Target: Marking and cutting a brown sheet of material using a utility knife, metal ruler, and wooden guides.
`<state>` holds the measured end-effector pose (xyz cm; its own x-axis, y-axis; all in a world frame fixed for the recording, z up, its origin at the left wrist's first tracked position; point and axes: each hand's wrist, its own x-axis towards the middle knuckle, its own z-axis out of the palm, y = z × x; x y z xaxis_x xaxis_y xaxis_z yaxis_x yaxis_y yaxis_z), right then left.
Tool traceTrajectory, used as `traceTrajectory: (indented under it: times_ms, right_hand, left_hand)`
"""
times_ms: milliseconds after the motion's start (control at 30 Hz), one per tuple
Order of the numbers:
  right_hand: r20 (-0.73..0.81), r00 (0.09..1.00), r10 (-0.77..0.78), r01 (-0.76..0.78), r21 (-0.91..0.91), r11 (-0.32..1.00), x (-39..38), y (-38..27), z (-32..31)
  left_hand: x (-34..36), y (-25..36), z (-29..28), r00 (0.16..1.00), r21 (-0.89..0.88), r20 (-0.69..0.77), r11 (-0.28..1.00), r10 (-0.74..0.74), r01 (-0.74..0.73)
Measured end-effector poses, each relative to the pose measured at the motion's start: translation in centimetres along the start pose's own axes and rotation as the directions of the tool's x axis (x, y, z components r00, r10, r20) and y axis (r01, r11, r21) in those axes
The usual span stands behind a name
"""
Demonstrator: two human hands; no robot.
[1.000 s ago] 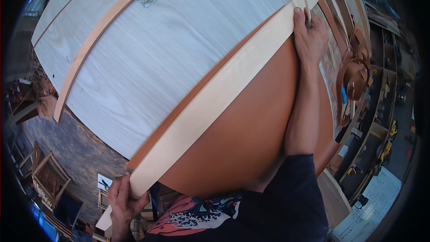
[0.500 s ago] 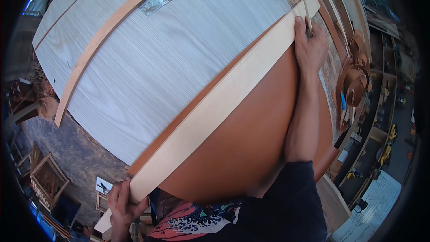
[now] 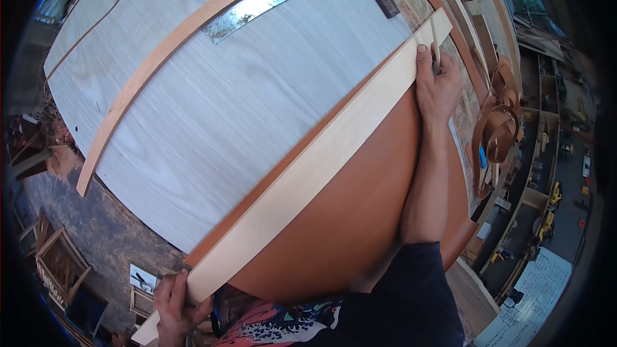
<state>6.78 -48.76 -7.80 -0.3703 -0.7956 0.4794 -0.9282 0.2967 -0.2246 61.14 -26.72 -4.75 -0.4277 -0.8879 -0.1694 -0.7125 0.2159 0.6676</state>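
Observation:
A long, pale wooden strip (image 3: 292, 177) lies diagonally across a sheet of brown leather (image 3: 340, 231), leaving a narrow band of leather showing along its far side. Near the strip's lower left end, my left hand (image 3: 175, 302) is closed around it, thumb on one edge and fingers on the other. My right hand (image 3: 440, 87) grips the strip close to its upper right end, the thumb resting on top. A thin, pencil-like stick (image 3: 434, 35) rises from between the right hand's fingers; its lower part is hidden. The leather reaches back under my right forearm.
Beyond the leather is a pale wood-grain board (image 3: 212, 135). On it lie a curved-looking wooden strip (image 3: 138, 83) and a metal square (image 3: 276, 1) with a dark stock. Curled leather offcuts (image 3: 500, 132) lie at the right, beside shelves with tools and a handwritten sheet (image 3: 536, 295).
The whole view has shifted slightly, bringing the square's dark stock further into sight. Both hands keep their grip at about the same places on the wooden strip.

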Motion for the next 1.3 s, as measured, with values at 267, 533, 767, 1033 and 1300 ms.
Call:
traceTrajectory:
  times_ms: [267, 533, 767, 1033, 1300]
  right_hand:
    - [0.002, 1.000, 0.001, -0.001, 0.038, 0.999, 0.0, -0.4, -0.2]
    - [0.003, 1.000, 0.028, -0.028, 0.079, 0.996, -0.1, -0.7, -0.2]
    - [0.003, 1.000, -0.006, 0.006, -0.005, 1.000, -0.2, -0.2, 0.0]
    - [0.031, 0.999, 0.045, -0.045, 0.007, 0.999, 0.2, -0.1, -0.2]
    - [0.008, 1.000, 0.012, -0.012, -0.029, 0.999, 0.2, 0.5, -0.2]
  left_hand:
    - [0.3, -0.3, -0.1, 1.000, -0.016, -0.005, 1.000, 0.020, -0.020]
    - [0.1, -0.5, -0.3, 0.999, -0.027, 0.031, 0.999, 0.034, -0.033]
    - [0.6, 0.2, -0.4, 1.000, -0.016, 0.016, 1.000, -0.007, 0.007]
    - [0.5, 0.0, -0.5, 1.000, -0.024, 0.027, 1.000, 0.013, -0.012]
    - [0.7, 0.1, -0.1, 1.000, -0.029, -0.008, 0.999, 0.014, -0.014]
